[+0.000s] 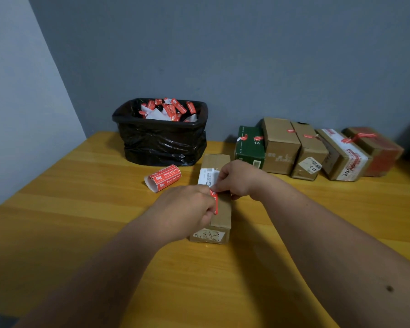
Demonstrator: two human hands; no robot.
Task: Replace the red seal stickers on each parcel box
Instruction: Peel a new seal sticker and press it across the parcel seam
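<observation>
On the wooden table [81, 209], my left hand [187, 209] and right hand [237, 178] both pinch the red seal sticker [215, 201] atop the parcel box [219, 218].

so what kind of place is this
Probably a makeshift parcel-handling spot in a plain room: a row of sealed boxes on a wooden table, a sticker roll, and a lined bin of peeled stickers.

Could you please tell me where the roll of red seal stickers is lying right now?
In the head view, the sticker roll lies on the wooden table, left of centre, just in front of the black-lined bin and left of the parcel box being handled.
</observation>
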